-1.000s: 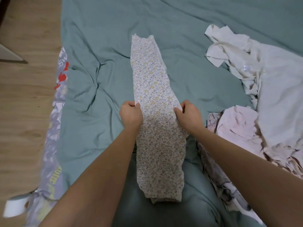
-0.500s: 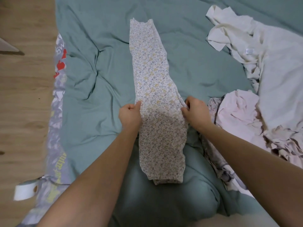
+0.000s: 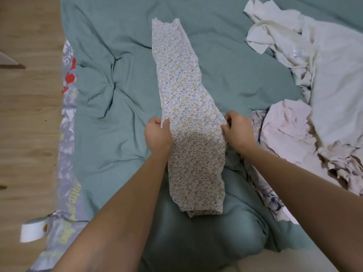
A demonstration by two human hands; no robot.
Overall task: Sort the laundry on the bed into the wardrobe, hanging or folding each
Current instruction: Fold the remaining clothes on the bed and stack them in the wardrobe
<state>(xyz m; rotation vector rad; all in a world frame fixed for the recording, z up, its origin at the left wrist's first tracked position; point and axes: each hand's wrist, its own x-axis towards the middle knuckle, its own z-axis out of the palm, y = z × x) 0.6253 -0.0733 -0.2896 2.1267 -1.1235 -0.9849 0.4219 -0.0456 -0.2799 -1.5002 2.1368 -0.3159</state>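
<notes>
A: Which step is in hand here?

B: I think it is the folding. The floral garment [image 3: 182, 91] lies as a long narrow strip along the middle of the bed [image 3: 225, 75], on the green sheet, with its near end over the bed's edge toward the person.

A: And the hands?

B: The left hand [image 3: 158, 134] pinches the left edge of the strip between thumb and curled fingers. The right hand [image 3: 238, 132] pinches the right edge at the same height. Both hold the cloth around its middle.

A: So what does the next move call for?

B: In my judgement, a fold across the length, bringing one half over the other. Both hands must lift together and evenly, otherwise the thin cloth will twist or the edges will not meet.

A: Is much work left?

B: Yes, it seems so. A cream garment [image 3: 314, 61] and a pink one [image 3: 288, 126] lie crumpled on the right side of the bed, not yet sorted. The wardrobe is not in view.
</notes>
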